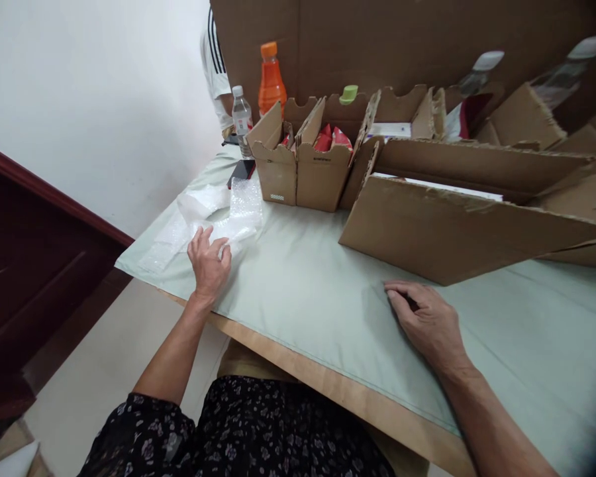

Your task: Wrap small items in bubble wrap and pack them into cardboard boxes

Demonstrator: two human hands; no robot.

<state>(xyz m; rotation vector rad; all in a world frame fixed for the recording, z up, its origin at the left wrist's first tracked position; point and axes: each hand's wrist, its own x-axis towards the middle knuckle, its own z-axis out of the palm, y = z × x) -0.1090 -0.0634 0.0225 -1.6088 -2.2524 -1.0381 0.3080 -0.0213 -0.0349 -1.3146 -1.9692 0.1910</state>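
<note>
My left hand is at the near edge of a clear sheet of bubble wrap spread loosely on the left end of the table. Its fingers are apart and bent, the tips against or just over the wrap, with no grip showing. My right hand rests on the pale green tablecloth, in front of a wide cardboard bin. There the thumb lies close to the index finger and the fingers are loosely curled, with nothing visible in them.
Two narrow cardboard bins holding red packets stand behind the wrap, beside a phone, a water bottle and an orange bottle. More bins line the right. A person's white sleeve shows at the back left.
</note>
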